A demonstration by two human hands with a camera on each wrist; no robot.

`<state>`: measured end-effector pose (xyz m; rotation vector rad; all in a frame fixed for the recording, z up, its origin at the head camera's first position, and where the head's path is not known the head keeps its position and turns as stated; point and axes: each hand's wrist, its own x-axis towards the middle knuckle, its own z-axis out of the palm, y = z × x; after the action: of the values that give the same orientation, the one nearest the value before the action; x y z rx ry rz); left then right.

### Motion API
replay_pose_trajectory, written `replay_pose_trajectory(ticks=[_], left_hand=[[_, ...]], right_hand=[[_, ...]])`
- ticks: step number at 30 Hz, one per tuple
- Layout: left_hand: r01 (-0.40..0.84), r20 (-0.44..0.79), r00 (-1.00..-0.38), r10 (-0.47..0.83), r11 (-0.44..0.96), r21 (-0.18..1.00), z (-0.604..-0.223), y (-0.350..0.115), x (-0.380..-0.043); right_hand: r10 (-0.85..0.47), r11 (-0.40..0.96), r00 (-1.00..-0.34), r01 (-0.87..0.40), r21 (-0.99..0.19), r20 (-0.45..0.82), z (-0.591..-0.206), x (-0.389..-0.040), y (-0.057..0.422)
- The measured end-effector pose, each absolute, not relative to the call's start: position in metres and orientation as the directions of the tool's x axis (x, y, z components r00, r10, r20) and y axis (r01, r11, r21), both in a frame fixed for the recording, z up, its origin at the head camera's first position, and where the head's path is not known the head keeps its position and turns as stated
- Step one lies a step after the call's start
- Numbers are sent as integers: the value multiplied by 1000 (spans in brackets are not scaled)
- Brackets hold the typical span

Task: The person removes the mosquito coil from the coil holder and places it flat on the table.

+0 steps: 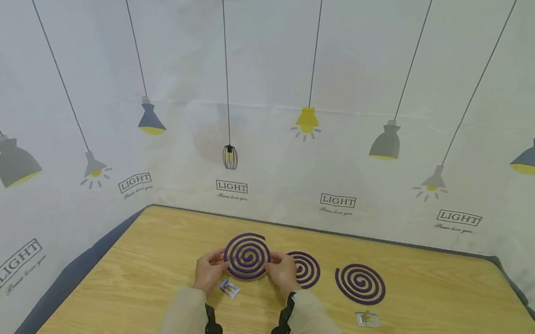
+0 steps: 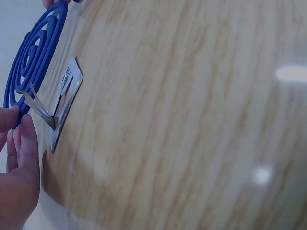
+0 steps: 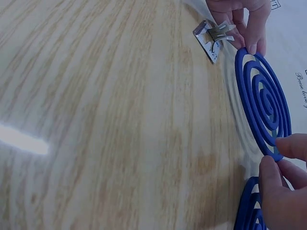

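Note:
A dark purple mosquito coil (image 1: 248,256) is held up off the table between both hands, looking blue in the wrist views. My left hand (image 1: 209,271) pinches its left edge between thumb and fingers. On the opposite edge, my right hand (image 1: 283,271) pinches it the same way. Just below the coil lies a small metal coil stand (image 1: 229,288), whose bent prongs (image 2: 41,109) stick up from a flat plate. A second mosquito coil (image 1: 308,270) lies flat, partly hidden behind the right hand.
To the right a third mosquito coil (image 1: 360,283) lies on the wooden table (image 1: 447,316), with another metal stand (image 1: 367,319) in front of it. A backdrop printed with lamps (image 1: 264,199) rises behind the table's far edge.

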<state>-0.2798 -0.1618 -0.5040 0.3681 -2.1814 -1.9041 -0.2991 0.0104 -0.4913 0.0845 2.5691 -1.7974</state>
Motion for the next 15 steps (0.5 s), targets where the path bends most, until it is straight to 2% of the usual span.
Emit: replay_pose_trajectory(ticks=[15], left_hand=[[-8,38,-938,-345,129,992,-508,-164,-276]], right_hand=[[34,395,-999,48,-917,-38,-495,-299,9]])
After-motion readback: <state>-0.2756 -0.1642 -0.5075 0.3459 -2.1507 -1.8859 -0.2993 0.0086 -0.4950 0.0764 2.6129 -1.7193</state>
